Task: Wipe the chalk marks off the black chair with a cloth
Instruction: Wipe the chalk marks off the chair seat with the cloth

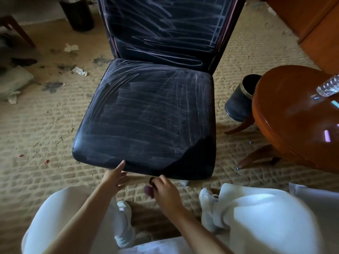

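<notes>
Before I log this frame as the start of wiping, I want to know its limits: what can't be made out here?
Head view only:
- Cloth: none visible; the right hand pinches something small and dark, too blurred to identify.
- Black chair: top of the backrest cut off by the upper edge; legs hidden under the seat.
- Left hand: fingertips reach the seat's front edge; contact unclear.
- Water bottle: cut off by the right edge.

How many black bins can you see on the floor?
2. One black bin stands right of the chair, beside the round table. The other bin is top left. Others may be hidden.
</notes>
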A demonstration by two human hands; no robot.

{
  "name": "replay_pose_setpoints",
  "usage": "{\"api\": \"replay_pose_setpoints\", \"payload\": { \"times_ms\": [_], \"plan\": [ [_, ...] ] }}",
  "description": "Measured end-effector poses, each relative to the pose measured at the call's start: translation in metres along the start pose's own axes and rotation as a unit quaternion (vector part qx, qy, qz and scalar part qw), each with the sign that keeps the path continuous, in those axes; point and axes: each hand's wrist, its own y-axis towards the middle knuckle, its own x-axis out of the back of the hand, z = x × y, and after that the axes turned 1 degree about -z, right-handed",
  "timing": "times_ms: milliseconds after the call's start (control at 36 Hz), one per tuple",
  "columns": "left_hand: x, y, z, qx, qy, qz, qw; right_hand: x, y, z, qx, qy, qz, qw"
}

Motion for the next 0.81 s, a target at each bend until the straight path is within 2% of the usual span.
{"api": "replay_pose_setpoints", "payload": {
  "times_ms": [83,194,278,361,472,556,722,806],
  "plan": [
    [0.008,0.006,0.000,0.014,-0.033,0.021,0.999,0.013,0.001,-0.003,0.030,0.011,-0.019,0.999],
    [0.005,0.006,0.001,0.016,-0.068,0.017,0.997,0.072,0.013,-0.032,0.022,0.000,-0.175,0.984],
    [0.002,0.008,0.004,0.026,-0.074,0.024,0.997,0.115,0.025,-0.058,-0.030,-0.035,-0.255,0.966],
    [0.000,0.007,0.006,0.026,-0.078,0.021,0.996,0.128,0.036,-0.076,-0.096,-0.045,-0.302,0.947],
    [-0.004,0.004,0.010,0.018,-0.068,0.028,0.997,0.090,0.045,-0.054,-0.149,0.011,-0.288,0.946],
    [-0.006,0.004,0.013,0.013,-0.036,0.025,0.999,0.042,0.041,-0.006,-0.137,0.050,-0.261,0.954],
    [0.009,0.010,0.013,0.051,0.007,0.058,0.997,-0.023,0.018,0.036,-0.053,0.087,-0.103,0.989],
    [0.022,0.007,0.004,0.044,-0.035,0.029,0.998,0.000,0.011,0.018,-0.024,0.085,-0.151,0.985]
  ]
}}
